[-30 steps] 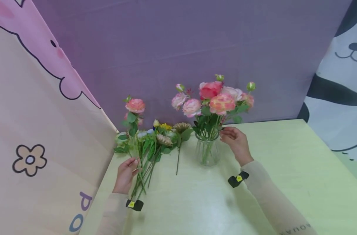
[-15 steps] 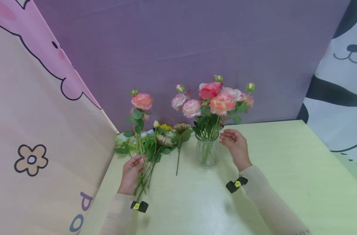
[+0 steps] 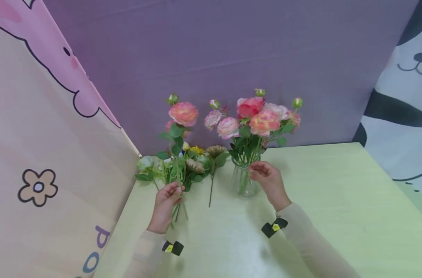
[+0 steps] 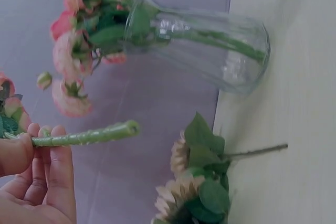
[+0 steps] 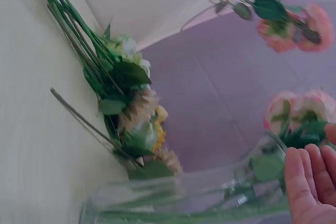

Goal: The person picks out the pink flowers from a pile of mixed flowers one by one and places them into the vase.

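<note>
In the head view my left hand (image 3: 165, 206) pinches the stem of a pink-orange artificial flower (image 3: 183, 114), held upright with its blooms and a green bud on top. The left wrist view shows the cut end of its green stem (image 4: 100, 135) sticking out past my fingertips. To the right stands a clear glass vase (image 3: 243, 187) holding several pink and coral flowers (image 3: 264, 122) and buds. My right hand (image 3: 270, 185) is at the right side of the vase mouth, fingertips right at the rim. In the right wrist view its fingers (image 5: 296, 174) are extended beside the glass.
A pile of loose flowers (image 3: 146, 164), white, yellow and beige with green leaves, lies at the back left of the pale table (image 3: 322, 193). One beige flower (image 3: 216, 151) lies between pile and vase. A purple backdrop (image 3: 211, 50) rises behind, and a printed panel (image 3: 72, 146) at left.
My left hand has moved right with the pink-orange flower, which has risen and come nearer the vase. My right hand has shifted left and slightly down along the vase rim.
</note>
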`<action>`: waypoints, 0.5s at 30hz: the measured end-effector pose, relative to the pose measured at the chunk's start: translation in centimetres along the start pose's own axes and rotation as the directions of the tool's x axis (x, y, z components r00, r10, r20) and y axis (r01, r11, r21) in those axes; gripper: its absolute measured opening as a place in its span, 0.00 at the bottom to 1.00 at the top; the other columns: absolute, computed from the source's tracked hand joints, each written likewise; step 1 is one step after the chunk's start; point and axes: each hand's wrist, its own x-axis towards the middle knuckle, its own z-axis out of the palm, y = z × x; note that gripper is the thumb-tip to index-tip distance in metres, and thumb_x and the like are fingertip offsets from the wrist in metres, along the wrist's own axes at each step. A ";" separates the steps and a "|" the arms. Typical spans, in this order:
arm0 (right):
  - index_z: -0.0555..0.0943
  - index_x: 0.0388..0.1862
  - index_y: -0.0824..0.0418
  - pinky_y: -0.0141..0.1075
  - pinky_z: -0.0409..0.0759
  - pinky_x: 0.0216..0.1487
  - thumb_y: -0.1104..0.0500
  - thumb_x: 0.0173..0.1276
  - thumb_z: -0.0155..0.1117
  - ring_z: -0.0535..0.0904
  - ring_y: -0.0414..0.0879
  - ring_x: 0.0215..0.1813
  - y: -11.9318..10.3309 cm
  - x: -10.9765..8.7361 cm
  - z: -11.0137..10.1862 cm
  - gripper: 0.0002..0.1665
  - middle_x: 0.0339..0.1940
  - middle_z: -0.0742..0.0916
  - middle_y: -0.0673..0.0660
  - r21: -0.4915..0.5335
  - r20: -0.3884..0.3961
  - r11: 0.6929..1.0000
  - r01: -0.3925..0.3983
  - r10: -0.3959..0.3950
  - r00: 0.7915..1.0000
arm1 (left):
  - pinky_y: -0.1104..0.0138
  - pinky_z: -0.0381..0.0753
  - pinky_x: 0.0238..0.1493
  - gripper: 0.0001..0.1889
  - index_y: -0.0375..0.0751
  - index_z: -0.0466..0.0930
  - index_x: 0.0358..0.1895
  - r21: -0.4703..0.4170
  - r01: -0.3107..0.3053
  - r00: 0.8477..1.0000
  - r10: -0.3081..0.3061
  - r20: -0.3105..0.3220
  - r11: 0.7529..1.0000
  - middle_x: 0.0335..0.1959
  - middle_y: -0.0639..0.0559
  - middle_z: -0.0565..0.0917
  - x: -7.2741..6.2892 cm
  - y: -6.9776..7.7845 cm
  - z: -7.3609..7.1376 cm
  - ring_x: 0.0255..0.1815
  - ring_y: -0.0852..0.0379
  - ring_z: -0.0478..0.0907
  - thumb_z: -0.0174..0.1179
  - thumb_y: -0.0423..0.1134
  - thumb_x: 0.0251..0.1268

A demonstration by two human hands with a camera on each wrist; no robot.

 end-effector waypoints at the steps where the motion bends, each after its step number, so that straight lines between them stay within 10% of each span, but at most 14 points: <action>1: 0.72 0.51 0.77 0.30 0.82 0.42 0.69 0.64 0.60 0.81 0.43 0.40 0.0 -0.1 0.2 0.18 0.39 0.84 0.53 -0.025 0.018 1.000 -0.010 0.010 1.000 | 0.72 0.81 0.35 0.07 0.33 0.75 0.45 -0.004 -0.007 1.000 0.007 0.007 1.000 0.34 0.58 0.82 -0.1 0.0 0.3 0.34 0.65 0.78 0.53 0.27 0.67; 15: 0.78 0.49 0.69 0.35 0.81 0.47 0.63 0.64 0.64 0.81 0.42 0.42 0.4 -2.5 3.5 0.16 0.45 0.84 0.64 -0.141 0.246 0.990 -0.003 0.038 0.968 | 0.67 0.83 0.38 0.09 0.27 0.73 0.46 -0.001 0.000 0.997 0.000 0.082 1.000 0.35 0.52 0.83 -1.8 -0.8 4.0 0.37 0.58 0.80 0.55 0.25 0.63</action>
